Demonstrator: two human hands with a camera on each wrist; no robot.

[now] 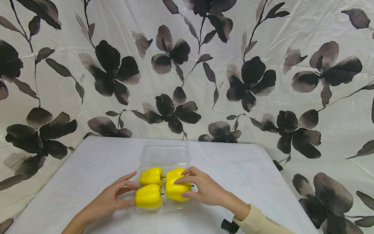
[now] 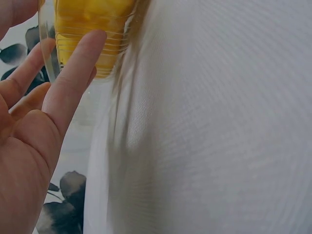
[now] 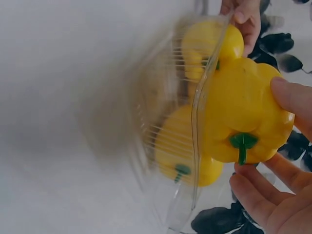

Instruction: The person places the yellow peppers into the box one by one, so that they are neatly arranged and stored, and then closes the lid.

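A clear plastic clamshell container (image 1: 176,207) lies with its lid (image 1: 165,152) folded back. Inside sit several yellow bell peppers with green stems, among them a back-left one (image 1: 150,176) and a front-left one (image 1: 148,196). My right hand (image 1: 205,188) grips another yellow bell pepper (image 3: 243,112) between thumb and fingers at the container's right side. In the right wrist view it stands partly above the rim and overlaps a pepper (image 3: 178,141) lower inside. My left hand (image 1: 112,195) rests at the left wall, fingers spread, one straight finger (image 2: 78,73) against the ribbed side.
A white cloth covers the table (image 1: 96,162) under the container. Behind it hangs a white curtain (image 1: 213,84) with dark flower prints. A black object (image 1: 230,226) shows beside the right sleeve (image 1: 257,219).
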